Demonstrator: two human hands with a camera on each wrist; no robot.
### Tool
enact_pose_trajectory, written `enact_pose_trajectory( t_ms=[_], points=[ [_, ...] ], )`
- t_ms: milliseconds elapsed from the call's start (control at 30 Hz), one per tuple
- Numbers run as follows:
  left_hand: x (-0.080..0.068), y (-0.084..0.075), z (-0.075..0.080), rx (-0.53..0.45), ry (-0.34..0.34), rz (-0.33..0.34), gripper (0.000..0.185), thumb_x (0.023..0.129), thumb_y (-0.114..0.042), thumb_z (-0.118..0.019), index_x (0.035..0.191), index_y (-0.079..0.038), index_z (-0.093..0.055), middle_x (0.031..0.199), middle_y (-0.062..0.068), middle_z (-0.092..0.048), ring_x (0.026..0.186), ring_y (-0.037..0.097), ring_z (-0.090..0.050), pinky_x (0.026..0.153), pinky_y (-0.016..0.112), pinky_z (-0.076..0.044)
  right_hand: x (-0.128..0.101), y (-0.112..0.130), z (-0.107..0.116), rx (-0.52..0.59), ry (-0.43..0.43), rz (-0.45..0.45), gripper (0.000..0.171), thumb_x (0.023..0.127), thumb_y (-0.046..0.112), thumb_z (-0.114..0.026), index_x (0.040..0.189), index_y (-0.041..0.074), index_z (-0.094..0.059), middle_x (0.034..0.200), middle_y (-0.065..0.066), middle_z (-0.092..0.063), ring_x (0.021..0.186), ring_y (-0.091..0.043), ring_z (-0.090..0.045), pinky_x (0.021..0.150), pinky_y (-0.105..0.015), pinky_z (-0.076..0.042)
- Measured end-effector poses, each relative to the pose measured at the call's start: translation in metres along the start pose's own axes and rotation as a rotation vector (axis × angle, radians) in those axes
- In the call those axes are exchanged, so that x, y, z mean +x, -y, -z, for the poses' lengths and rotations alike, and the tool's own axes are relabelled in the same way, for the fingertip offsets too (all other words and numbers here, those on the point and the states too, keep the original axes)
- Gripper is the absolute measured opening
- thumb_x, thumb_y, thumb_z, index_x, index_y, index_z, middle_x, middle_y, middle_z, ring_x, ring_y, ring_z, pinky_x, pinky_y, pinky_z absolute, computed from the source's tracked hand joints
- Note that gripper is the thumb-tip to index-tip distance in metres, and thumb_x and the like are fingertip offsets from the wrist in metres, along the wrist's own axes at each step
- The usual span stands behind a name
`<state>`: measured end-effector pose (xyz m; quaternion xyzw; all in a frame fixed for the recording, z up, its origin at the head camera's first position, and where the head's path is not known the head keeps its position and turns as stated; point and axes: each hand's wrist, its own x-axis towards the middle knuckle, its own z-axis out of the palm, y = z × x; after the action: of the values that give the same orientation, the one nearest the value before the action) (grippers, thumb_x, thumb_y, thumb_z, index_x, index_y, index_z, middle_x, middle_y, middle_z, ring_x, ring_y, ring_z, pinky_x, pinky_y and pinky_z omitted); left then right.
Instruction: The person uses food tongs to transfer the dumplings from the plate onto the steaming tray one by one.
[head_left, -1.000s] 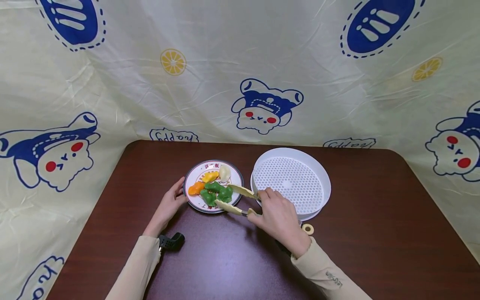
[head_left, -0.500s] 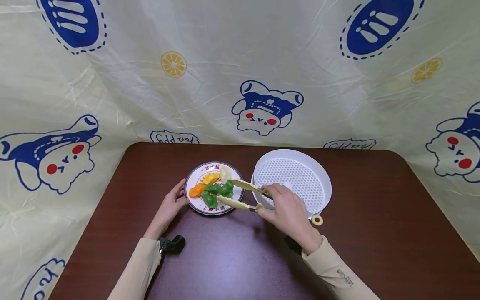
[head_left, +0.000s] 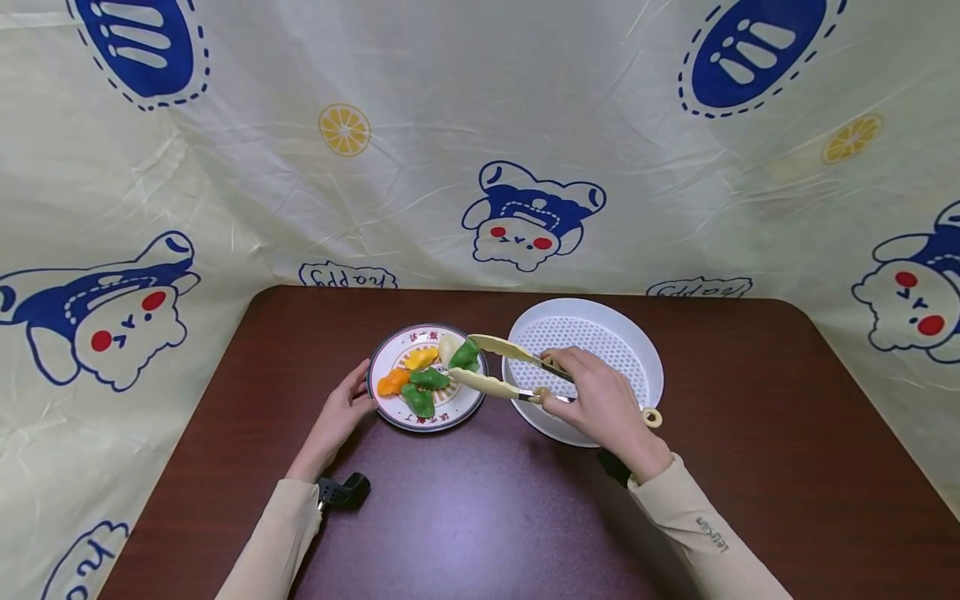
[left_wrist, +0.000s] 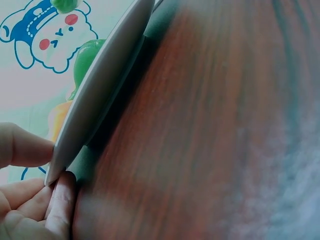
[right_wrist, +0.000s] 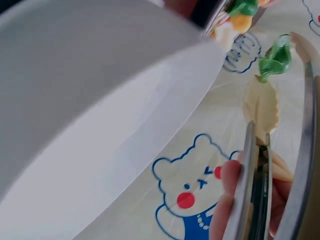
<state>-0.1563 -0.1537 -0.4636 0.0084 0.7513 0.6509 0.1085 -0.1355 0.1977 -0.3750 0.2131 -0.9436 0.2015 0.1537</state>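
Your left hand steadies the plate's near-left rim, fingers touching it. Your right hand squeezes the tongs, which pinch a green dumpling above the plate's far-right edge, beside the white steamer tray.

dark wooden table; cartoon-print cloth behind; black clip.

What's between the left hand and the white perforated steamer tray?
The round patterned plate of coloured dumplings, seen in the head view; left hand, steamer tray.
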Motion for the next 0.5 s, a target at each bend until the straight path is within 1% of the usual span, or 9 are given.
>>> enact_pose_trajectory(
  t_ms=[133,333,433,500],
  points=[
    [0.001,0.002,0.0,0.003,-0.002,-0.001,0.069,0.091,0.005,-0.05,0.151,0.001,-0.017,0.153,0.023,-0.023,0.129,0.036,-0.038,0.103,0.032,-0.037,0.0,-0.011,0.005,-0.005,0.003,-0.007,0.041,0.075,0.026,-0.066,0.112,0.008,-0.066,0.105,-0.004,-0.064,0.088,-0.021,-0.058,0.066,-0.042,-0.05],
    [0.001,0.001,-0.001,0.004,-0.005,-0.008,0.069,0.091,0.005,-0.05,0.151,0.002,-0.017,0.152,0.023,-0.023,0.129,0.036,-0.037,0.103,0.031,-0.037,-0.001,-0.027,0.011,-0.031,-0.003,-0.023,0.043,0.076,0.027,-0.066,0.114,0.007,-0.065,0.108,-0.007,-0.064,0.093,-0.025,-0.059,0.072,-0.045,-0.05],
    [0.001,0.0,-0.001,-0.001,-0.009,-0.009,0.068,0.091,0.006,-0.049,0.151,0.002,-0.017,0.152,0.023,-0.023,0.129,0.036,-0.037,0.105,0.035,-0.035,-0.002,-0.034,0.014,-0.042,-0.001,-0.044,0.044,0.077,0.027,-0.065,0.116,0.007,-0.064,0.11,-0.009,-0.064,0.098,-0.027,-0.059,0.075,-0.047,-0.05],
    [0.0,0.0,-0.001,0.001,-0.008,-0.01,0.068,0.091,0.006,-0.049,0.151,0.002,-0.017,0.152,0.024,-0.022,0.129,0.037,-0.037,0.106,0.039,-0.033,-0.003,-0.039,0.017,-0.048,0.005,-0.065,0.045,0.078,0.027,-0.065,0.118,0.007,-0.063,0.111,-0.011,-0.064,0.1,-0.029,-0.058,0.073,-0.049,-0.05]
  ],
)
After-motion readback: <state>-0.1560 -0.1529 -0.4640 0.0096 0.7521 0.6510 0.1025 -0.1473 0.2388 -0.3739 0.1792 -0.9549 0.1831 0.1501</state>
